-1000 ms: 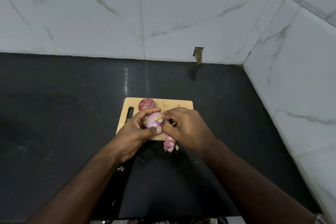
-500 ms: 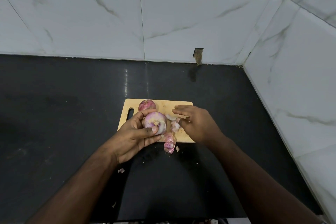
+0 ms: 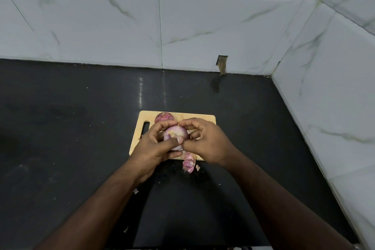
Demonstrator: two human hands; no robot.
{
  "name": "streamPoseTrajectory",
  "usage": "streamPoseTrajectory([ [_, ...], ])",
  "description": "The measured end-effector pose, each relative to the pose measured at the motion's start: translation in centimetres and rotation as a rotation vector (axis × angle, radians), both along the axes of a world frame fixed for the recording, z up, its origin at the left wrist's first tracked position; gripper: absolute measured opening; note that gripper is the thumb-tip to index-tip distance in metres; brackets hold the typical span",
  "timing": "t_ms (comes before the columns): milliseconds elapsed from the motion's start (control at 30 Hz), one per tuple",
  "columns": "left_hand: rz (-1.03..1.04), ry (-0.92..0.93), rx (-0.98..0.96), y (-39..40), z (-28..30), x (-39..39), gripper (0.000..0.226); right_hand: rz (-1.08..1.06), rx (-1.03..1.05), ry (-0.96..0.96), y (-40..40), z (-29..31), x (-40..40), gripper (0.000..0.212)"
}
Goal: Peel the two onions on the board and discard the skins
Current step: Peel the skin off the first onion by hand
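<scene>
A small wooden cutting board lies on the black counter. Just above it my left hand grips a partly peeled, pale purple onion, thumb across its front. My right hand curls round the onion's right side, fingertips on its top and thumb at its lower edge. A second onion, still in its dark red skin, sits on the board's far edge behind my left hand. A pile of pink peeled skin lies at the board's near edge, partly on the counter.
The black counter ends at marble-tiled walls behind and on the right, forming a corner at the far right. Small skin scraps lie on the counter near my left forearm. The counter's front edge runs along the bottom of the view.
My right hand drew away to the right over the board, then came back onto the onion. My left hand kept its grip and turned the onion slightly.
</scene>
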State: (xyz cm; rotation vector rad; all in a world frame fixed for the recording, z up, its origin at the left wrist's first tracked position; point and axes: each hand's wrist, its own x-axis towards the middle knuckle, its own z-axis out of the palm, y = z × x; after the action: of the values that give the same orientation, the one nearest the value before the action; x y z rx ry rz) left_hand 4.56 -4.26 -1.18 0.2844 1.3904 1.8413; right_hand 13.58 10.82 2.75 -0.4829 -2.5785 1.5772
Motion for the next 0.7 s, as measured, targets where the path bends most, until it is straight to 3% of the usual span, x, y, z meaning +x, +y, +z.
streamPoseTrajectory([
  [133,0.009,0.055,-0.009,0.1,-0.4,0.2,0.039,-0.070,0.055,0.019,-1.1,-0.8,-0.2,0.039],
  [367,0.035,0.022,-0.009,0.6,-0.1,0.2,0.045,-0.045,0.252,0.034,-2.2,-1.2,-0.3,0.042],
  [700,0.056,0.011,-0.018,0.8,0.1,0.2,0.033,0.015,0.480,0.086,-2.8,-2.5,-0.4,0.054],
])
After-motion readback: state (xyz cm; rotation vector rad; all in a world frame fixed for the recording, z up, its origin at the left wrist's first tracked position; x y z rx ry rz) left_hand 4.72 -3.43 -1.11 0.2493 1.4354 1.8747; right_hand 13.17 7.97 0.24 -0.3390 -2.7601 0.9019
